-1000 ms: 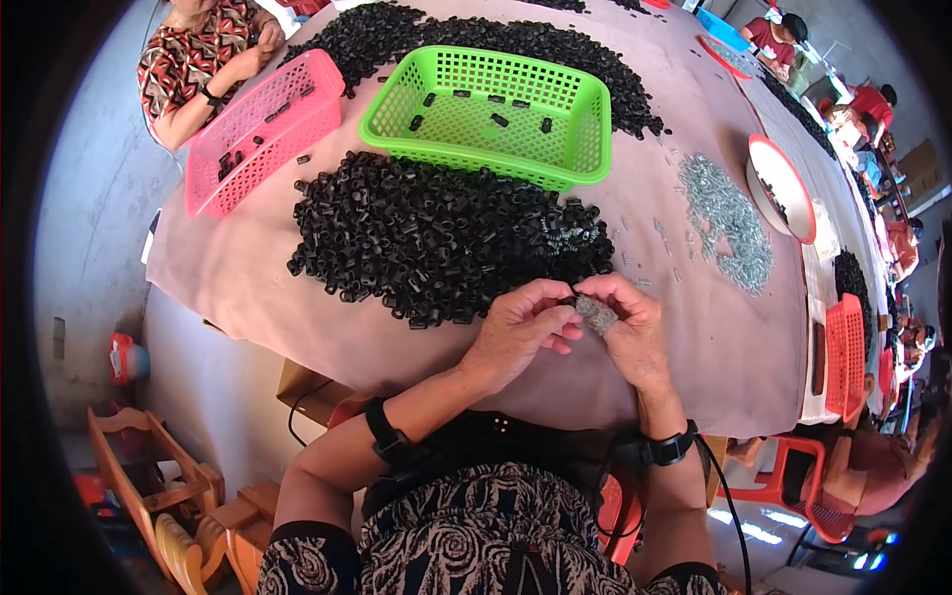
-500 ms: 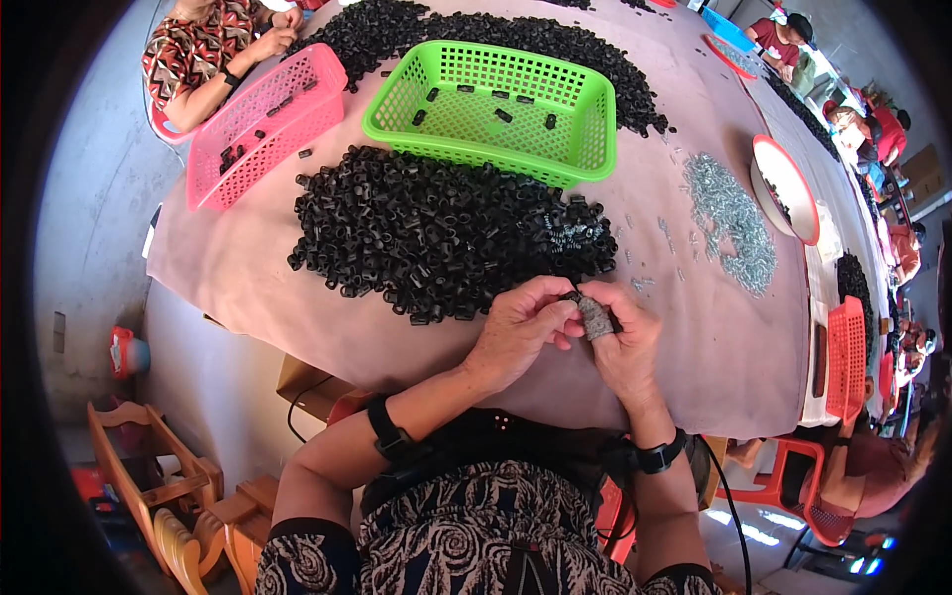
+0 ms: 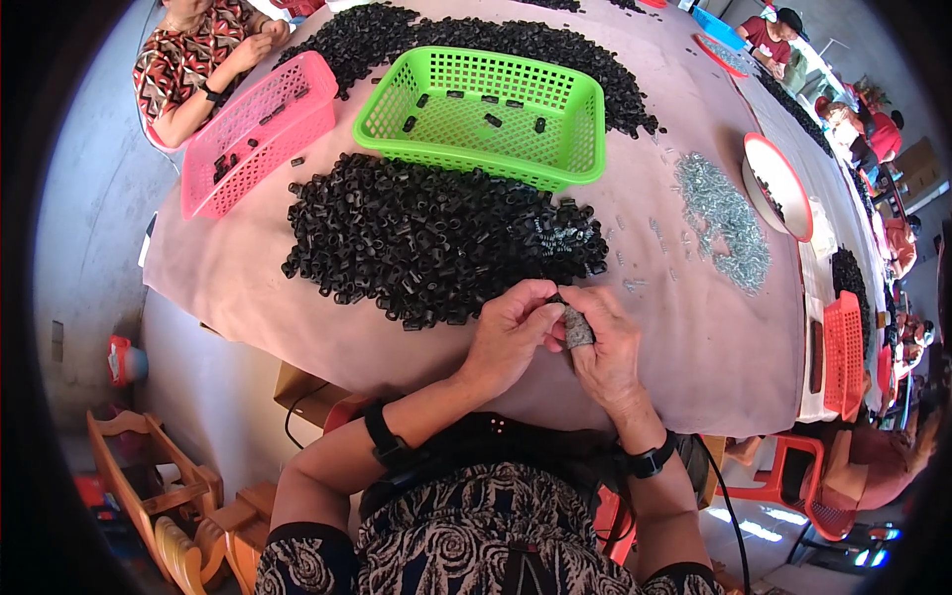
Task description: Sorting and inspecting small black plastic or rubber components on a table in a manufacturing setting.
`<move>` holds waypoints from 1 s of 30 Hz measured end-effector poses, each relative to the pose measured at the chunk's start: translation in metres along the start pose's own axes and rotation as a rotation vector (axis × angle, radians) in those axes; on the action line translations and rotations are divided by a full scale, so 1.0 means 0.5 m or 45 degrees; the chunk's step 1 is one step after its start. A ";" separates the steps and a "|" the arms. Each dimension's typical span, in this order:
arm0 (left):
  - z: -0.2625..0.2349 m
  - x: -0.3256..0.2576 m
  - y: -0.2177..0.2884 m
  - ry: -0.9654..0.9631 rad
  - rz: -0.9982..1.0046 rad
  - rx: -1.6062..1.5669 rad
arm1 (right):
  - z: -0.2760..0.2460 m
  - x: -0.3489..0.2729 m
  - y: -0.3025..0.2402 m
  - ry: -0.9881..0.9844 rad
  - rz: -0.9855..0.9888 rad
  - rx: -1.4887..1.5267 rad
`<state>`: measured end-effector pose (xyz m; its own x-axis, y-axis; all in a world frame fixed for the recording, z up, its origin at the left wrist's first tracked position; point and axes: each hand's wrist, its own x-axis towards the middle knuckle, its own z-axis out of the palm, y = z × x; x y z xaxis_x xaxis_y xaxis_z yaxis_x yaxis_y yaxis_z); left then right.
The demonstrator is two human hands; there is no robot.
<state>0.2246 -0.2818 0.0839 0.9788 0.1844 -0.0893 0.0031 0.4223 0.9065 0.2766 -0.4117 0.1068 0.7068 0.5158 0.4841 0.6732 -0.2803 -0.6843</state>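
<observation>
My left hand (image 3: 512, 332) and my right hand (image 3: 605, 342) meet at the near edge of the table, fingertips pinched together on a small black plastic piece (image 3: 555, 298). The right thumb wears a grey finger cover. Just beyond the hands lies a big heap of the same small black pieces (image 3: 426, 238). Behind the heap stands a green plastic basket (image 3: 565, 159) holding a few black pieces.
A pink basket (image 3: 260, 134) stands at the left, with another person (image 3: 198, 59) seated behind it. A second black heap (image 3: 397, 30) lies beyond the green basket. Small metal springs (image 3: 724, 220) are spread to the right, beside a red-rimmed bowl (image 3: 776, 188) and a red basket (image 3: 843, 352).
My hands stay pinched together on the small piece and have shifted only slightly. The person at the far left has moved their hands.
</observation>
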 end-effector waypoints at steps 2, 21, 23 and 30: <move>-0.003 0.001 0.002 -0.045 -0.032 -0.016 | -0.019 0.005 0.026 -0.089 0.057 0.107; -0.012 0.001 0.006 -0.084 -0.141 -0.073 | -0.091 0.071 0.080 -0.168 0.409 -0.151; -0.011 0.001 0.009 -0.089 -0.144 -0.062 | -0.109 0.056 0.113 -0.213 0.369 -0.095; -0.010 0.001 0.011 -0.102 -0.161 -0.034 | -0.137 0.057 0.132 0.071 0.479 0.318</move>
<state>0.2239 -0.2751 0.0867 0.9842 0.0570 -0.1677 0.1230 0.4614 0.8786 0.3560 -0.4709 0.1127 0.9075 0.3691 0.2007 0.2992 -0.2324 -0.9254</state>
